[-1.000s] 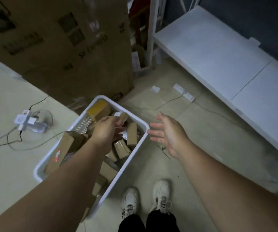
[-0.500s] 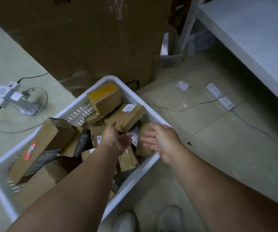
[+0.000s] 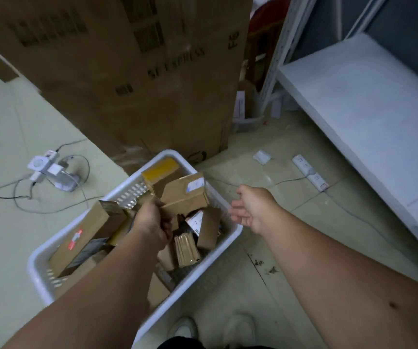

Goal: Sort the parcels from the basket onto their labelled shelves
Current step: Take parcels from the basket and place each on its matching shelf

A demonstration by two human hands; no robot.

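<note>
At the far left of the frame a white charger [image 3: 49, 170] and its cables lie on the floor [image 3: 6, 137], and behind them a big cardboard carton [image 3: 132, 61] fills the top. Below it, in the middle, the white basket [image 3: 233, 235] sits on the floor, heaped with brown parcels lying at all angles, among them a long box with a red mark [image 3: 87, 233] at its left side. The left hand [image 3: 152, 222] is down among them, fingers curled round the lower corner of a brown parcel [image 3: 184, 192] whose long axis runs up and to the right, label end away from the wrist. The right hand [image 3: 249, 209] hovers just past the basket's right rim, released, fingers loose, nearer the white shelf [image 3: 354, 102] at the right edge, probably where the parcel must swing.
</note>
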